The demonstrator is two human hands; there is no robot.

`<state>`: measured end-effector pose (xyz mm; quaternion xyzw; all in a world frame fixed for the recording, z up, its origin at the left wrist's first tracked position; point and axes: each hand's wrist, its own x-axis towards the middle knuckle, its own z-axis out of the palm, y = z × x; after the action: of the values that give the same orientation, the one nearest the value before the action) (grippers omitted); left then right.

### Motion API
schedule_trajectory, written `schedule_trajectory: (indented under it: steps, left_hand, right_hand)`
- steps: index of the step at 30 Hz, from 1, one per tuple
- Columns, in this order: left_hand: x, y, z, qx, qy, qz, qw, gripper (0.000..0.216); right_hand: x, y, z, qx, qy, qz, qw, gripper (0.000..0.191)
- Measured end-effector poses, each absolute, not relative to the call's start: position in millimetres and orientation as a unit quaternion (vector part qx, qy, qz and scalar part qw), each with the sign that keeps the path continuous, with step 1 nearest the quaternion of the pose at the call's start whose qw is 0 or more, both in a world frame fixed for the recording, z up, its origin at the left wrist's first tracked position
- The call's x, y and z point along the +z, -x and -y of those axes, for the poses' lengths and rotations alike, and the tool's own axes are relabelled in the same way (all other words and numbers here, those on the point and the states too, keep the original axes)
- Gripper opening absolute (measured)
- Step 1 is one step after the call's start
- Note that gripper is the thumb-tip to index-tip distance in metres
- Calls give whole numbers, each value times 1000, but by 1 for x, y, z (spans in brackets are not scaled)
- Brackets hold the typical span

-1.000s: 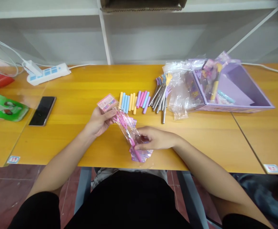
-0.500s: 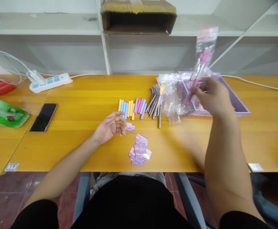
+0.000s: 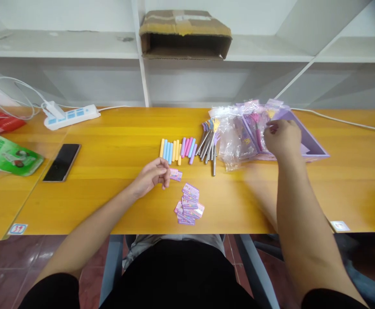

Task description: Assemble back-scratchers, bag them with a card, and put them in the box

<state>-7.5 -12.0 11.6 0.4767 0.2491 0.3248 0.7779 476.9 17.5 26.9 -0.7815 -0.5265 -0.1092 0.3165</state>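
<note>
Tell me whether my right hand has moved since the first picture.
Yes. Your right hand has moved right and farther from your body: it was beside the loose printed cards, and is now at the purple box.

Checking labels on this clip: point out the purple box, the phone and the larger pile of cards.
Purple box (image 3: 308, 137): head view, inside of its right wall.
Phone (image 3: 62, 162): head view, middle of its screen.
Larger pile of cards (image 3: 190, 203): head view, a card near the middle.

Pink hand-topped stick (image 3: 257, 128) in purple box (image 3: 311, 140)
</note>
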Motion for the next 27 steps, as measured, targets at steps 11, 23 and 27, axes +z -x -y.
schedule_trajectory:
  steps: [11,23,27]
  left_hand:
    - [2,6,9,320,-547,-307,710,30]
    - [-16,17,-28,272,-842,-425,189,36]
    - [-25,16,-39,213,-858,-447,135,41]
  right_hand:
    - [-24,-377,-7,-53,698,608,375,16]
    - [-23,-354,5,38,673,661,330,19]
    - [-24,-346,0,37,706,643,296,31]
